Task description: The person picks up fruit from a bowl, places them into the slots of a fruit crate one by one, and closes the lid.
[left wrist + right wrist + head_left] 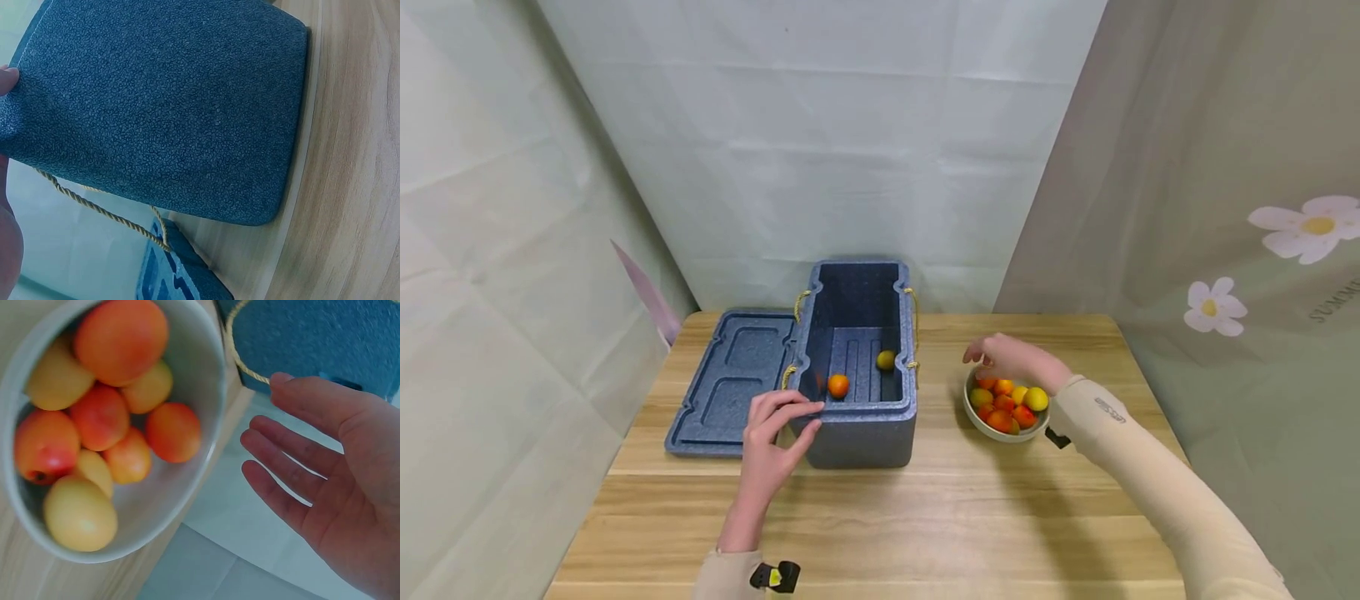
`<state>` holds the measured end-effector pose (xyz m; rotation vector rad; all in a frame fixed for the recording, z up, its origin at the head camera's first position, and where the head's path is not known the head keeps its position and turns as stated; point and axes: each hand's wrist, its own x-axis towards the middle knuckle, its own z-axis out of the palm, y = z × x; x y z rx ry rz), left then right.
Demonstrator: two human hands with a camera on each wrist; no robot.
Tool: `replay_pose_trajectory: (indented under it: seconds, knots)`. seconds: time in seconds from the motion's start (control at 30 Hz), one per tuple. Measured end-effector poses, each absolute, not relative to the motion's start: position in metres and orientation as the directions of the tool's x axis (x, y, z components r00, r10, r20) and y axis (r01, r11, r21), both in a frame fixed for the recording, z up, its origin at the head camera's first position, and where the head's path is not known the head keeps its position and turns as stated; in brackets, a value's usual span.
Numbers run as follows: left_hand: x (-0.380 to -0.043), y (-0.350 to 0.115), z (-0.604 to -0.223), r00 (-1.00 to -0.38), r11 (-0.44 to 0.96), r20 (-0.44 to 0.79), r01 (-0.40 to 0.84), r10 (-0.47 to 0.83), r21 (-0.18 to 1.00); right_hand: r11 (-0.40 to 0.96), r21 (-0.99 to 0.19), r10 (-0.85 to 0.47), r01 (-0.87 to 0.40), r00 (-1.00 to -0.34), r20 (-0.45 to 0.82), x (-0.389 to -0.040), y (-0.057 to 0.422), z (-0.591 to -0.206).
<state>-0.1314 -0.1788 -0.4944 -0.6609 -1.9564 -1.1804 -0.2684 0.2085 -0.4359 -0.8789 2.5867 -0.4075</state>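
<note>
My left hand (771, 433) is at the near left corner of a deep blue-grey foam box (865, 446), fingers and thumb pinching its rim. In the left wrist view the box's speckled wall (162, 112) fills most of the picture, a fingertip on its edge. Inside the box lie an orange fruit (838, 386) and a yellowish fruit (886, 360). My right hand (1011, 358) hovers at the far side of a pale round bowl (988, 431). Its fingers are loosely extended with nothing in them (337, 450). Several small red, orange and yellow fruits (100, 417) fill the bowl.
A blue-grey lid (748, 333) lies flat on the wooden table (880, 525), left of the box. Yellow rope handles (915, 325) hang at the box's sides. Pale curtains (850, 167) close in the back and both sides.
</note>
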Motion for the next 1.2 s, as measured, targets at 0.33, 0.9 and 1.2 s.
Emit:
replay_pose_trajectory:
  seconds: [0.33, 0.9, 1.2]
  knots:
    - [-0.133, -0.180, -0.494, -0.594, 0.444, 0.803, 0.733, 0.048, 0.515, 0.681, -0.359, -0.728, -0.638, -0.643, -0.238, -0.251, 0.217, -0.447]
    - [-0.132, -0.180, -0.492, -0.593, 0.447, 0.804, 0.733, 0.050, 0.513, 0.674, -0.262, -0.734, -0.690, -0.585, -0.346, -0.228, 0.228, -0.462]
    - [-0.131, -0.179, -0.494, -0.592, 0.450, 0.804, 0.733, 0.051, 0.510, 0.704, -0.259, -0.704, -0.661, -0.605, -0.372, -0.224, 0.227, -0.463]
